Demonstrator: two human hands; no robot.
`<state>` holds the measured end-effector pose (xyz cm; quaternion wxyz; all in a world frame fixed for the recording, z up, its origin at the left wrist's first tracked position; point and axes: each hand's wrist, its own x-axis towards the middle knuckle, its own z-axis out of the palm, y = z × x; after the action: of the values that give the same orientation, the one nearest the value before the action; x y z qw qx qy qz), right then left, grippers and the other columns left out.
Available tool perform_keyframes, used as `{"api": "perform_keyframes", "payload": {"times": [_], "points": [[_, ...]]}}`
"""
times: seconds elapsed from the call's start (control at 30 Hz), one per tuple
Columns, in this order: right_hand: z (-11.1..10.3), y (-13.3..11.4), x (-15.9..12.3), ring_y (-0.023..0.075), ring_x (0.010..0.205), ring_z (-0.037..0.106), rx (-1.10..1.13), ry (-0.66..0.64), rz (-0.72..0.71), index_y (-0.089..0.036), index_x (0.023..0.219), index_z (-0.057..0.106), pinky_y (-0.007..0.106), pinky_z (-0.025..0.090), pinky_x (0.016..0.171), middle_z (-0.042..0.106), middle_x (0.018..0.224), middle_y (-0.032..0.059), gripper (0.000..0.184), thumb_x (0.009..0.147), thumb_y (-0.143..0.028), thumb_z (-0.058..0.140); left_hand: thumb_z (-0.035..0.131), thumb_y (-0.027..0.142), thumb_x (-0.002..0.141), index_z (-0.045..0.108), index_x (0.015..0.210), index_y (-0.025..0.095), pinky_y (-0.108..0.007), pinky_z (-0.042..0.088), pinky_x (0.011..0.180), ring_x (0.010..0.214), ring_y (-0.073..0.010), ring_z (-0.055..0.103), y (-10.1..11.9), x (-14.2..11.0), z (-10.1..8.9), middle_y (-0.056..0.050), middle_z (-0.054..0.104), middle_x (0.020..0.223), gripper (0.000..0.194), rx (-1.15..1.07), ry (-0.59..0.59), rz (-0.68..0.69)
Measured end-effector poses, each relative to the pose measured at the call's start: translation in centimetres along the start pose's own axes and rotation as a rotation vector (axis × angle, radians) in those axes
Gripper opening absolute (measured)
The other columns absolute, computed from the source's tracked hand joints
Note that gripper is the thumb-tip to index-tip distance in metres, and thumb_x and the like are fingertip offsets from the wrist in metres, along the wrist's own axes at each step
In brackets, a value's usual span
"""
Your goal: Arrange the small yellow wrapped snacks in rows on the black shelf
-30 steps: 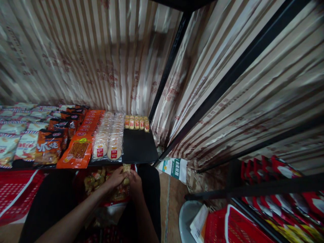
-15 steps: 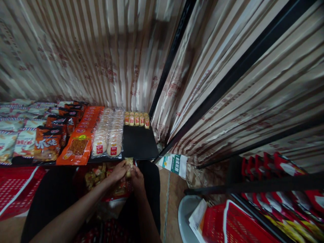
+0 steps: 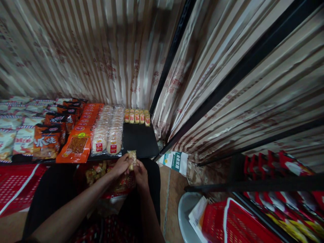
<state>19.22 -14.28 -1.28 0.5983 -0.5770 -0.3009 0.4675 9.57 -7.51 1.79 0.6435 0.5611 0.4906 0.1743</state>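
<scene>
Both my hands meet at the front edge of the black shelf, holding one small yellowish wrapped snack upright between them. My left hand has its fingers closed on the left side of the snack. On the other side, my right hand pinches it near its lower half. At the back of the shelf stand rows of small yellow snack packs with red labels. Beneath my hands, a red basket holds several gold-wrapped packs, partly hidden by my left forearm.
Left of the small packs lie round crackers in clear wrap, orange stick-snack bags and other snack bags. Black frame bars cross striped sheeting. At right are a grey stool, a red basket and red bags.
My hands and the wrapped snack have moved slightly up and to the right, over the shelf's front edge. The view has shifted slightly.
</scene>
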Motion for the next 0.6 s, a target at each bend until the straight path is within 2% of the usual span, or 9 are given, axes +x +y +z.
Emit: {"api": "perform_keyframes", "payload": {"times": [0.2, 0.4, 0.6], "points": [[0.1, -1.0, -0.1, 0.0182, 0.083, 0.064, 0.004, -0.006, 0.022, -0.015, 0.111, 0.058, 0.028, 0.05, 0.076, 0.069, 0.091, 0.0047, 0.046, 0.074, -0.043, 0.058, 0.042, 0.035, 0.085, 0.046, 0.091, 0.016, -0.015, 0.03, 0.034, 0.032, -0.0072, 0.045, 1.0, 0.8, 0.2, 0.008, 0.047, 0.041, 0.02, -0.064, 0.069, -0.01], [0.0, -1.5, 0.2, 0.018, 0.086, 0.063, 0.036, 0.009, 0.025, -0.015, 0.112, 0.058, 0.027, 0.049, 0.077, 0.068, 0.096, 0.0055, 0.045, 0.074, -0.041, 0.059, 0.045, 0.033, 0.082, 0.047, 0.087, 0.015, -0.015, 0.033, 0.035, 0.036, -0.0075, 0.049, 2.0, 0.9, 0.5, 0.006, 0.053, 0.047, 0.018, -0.134, 0.113, 0.018], [-0.2, -2.1, 0.9, 0.0159, 0.077, 0.064, 0.091, 0.057, 0.024, -0.016, 0.107, 0.06, 0.025, 0.049, 0.069, 0.069, 0.089, 0.0035, 0.041, 0.072, -0.037, 0.062, 0.054, 0.035, 0.076, 0.048, 0.079, 0.016, -0.015, 0.035, 0.036, 0.036, -0.0073, 0.05, 3.1, 1.0, 0.8, 0.006, 0.054, 0.048, 0.021, -0.224, 0.139, 0.028]]}}
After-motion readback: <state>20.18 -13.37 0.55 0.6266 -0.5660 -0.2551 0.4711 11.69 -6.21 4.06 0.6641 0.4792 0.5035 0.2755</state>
